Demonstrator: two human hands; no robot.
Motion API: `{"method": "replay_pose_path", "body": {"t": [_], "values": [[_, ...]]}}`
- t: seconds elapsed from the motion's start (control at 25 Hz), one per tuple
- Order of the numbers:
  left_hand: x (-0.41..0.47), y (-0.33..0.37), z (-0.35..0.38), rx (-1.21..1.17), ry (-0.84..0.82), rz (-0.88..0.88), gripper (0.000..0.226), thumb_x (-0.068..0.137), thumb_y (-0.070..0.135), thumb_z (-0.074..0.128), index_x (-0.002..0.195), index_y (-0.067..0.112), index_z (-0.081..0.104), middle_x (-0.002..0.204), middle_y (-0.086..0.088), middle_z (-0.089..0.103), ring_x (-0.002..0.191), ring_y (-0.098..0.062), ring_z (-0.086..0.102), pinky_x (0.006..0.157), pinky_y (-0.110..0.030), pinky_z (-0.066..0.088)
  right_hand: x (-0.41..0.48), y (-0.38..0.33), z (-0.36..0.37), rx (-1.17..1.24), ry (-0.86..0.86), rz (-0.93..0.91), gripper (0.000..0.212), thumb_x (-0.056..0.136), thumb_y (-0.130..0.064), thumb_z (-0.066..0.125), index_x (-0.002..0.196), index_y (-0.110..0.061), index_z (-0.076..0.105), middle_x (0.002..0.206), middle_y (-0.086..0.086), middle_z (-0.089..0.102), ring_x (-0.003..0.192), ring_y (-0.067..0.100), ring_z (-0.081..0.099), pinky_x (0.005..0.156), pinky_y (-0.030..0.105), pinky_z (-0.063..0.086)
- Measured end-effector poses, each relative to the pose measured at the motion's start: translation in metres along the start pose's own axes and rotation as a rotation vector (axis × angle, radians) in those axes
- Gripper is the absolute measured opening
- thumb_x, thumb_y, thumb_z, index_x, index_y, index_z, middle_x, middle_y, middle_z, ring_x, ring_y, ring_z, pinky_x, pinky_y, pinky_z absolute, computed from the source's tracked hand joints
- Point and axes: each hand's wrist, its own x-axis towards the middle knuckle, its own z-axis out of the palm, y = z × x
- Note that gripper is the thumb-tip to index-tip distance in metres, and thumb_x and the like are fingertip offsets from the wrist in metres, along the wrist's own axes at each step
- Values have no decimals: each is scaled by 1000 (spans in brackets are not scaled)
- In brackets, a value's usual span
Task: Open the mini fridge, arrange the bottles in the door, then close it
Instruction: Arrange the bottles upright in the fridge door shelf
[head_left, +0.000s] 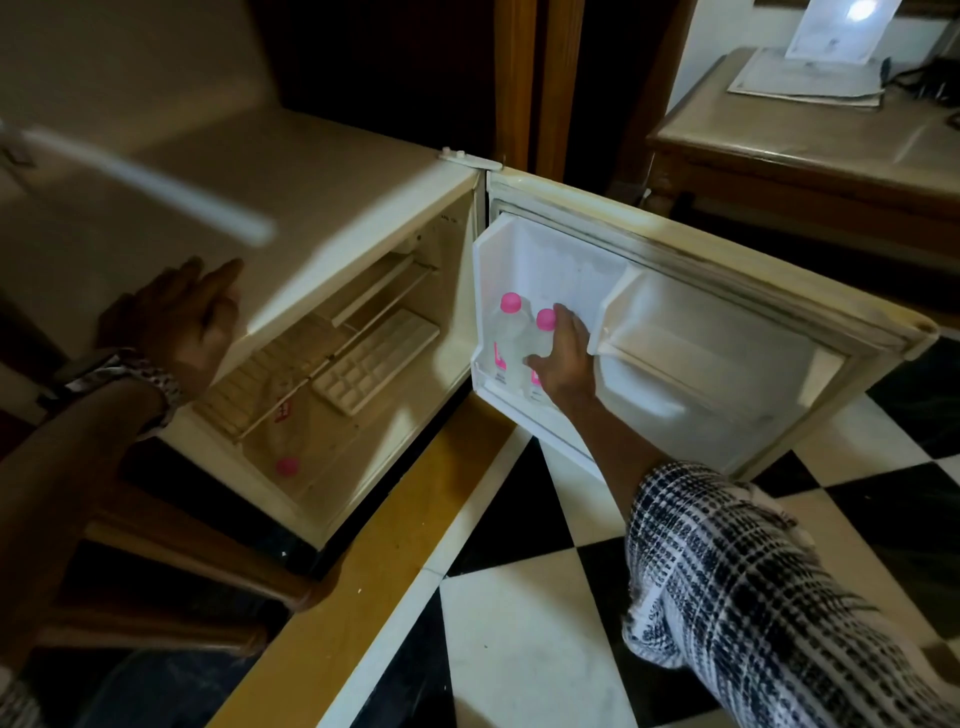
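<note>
The cream mini fridge stands with its door swung wide to the right. Two clear bottles with pink caps stand upright in the door's left rack. My right hand grips the right bottle, fingers around its shoulder. The left bottle stands beside it, touching or nearly so. A third pink-capped bottle lies on its side on the fridge floor. My left hand rests flat on the fridge's front top edge, fingers spread, holding nothing.
Inside the fridge lie a wire shelf and a white ice tray. The door's right compartment holds nothing. A checkered floor spreads below. A wooden desk with papers stands behind the door.
</note>
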Motion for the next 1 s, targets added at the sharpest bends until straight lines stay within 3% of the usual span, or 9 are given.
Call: {"method": "replay_pose_path", "body": {"t": [0.16,0.24,0.36,0.44,0.48,0.6,0.68,0.8,1.0], "values": [[3,0,-3,-32,-54,-42,66,86,57,16,150,43,27,164,-2,24,151,-26,20,122,-49,13,-6,-5,6,-329,80,-202,95,78,-27,81,153,-1,28,159,18,29,148,33,26,120,41,26],[7,-1,-2,-12,-100,-81,63,90,61,15,151,46,21,166,2,17,153,-22,13,123,-47,8,-15,-24,17,-504,141,-330,84,83,-37,72,151,-5,34,160,21,26,148,38,26,120,49,24],[17,1,2,39,-163,-146,61,95,61,13,153,43,11,167,5,7,153,-22,5,123,-47,3,-36,-67,51,-467,134,-569,53,86,-31,64,134,-11,56,149,18,45,131,36,49,105,51,41],[23,5,5,79,-144,-168,61,96,58,16,154,40,9,167,3,6,154,-24,2,122,-49,3,-57,-99,87,-382,-36,-717,41,84,-24,67,122,-10,63,129,18,60,114,35,59,94,47,47],[24,6,5,89,-124,-159,61,97,56,18,155,38,10,167,2,6,154,-24,-1,121,-50,3,-68,-115,107,-319,-219,-695,40,88,-20,63,126,-9,61,127,19,59,114,36,58,93,46,47],[27,3,5,60,-92,2,57,101,45,19,155,35,9,167,4,4,154,-21,-4,121,-48,1,-96,-156,167,-176,-776,-366,48,101,-22,48,149,-21,41,141,18,41,127,39,45,101,44,44],[30,0,6,27,-115,63,56,101,46,17,155,39,6,167,6,3,154,-19,-2,122,-46,0,-108,-171,203,-225,-991,-327,49,104,-32,39,152,-35,32,147,19,33,131,41,37,105,46,40],[40,-5,9,30,-148,21,58,96,57,14,152,47,4,167,9,1,154,-19,-1,122,-46,0,-120,-182,238,-266,-1131,-334,47,105,-40,32,152,-43,29,153,18,27,138,43,29,108,52,34],[40,4,10,39,-153,-34,68,87,72,12,151,49,4,166,11,1,154,-18,-1,120,-46,2,-119,-171,253,-288,-1119,-319,46,104,-44,33,150,-38,32,151,15,32,135,40,38,106,48,37]]}}
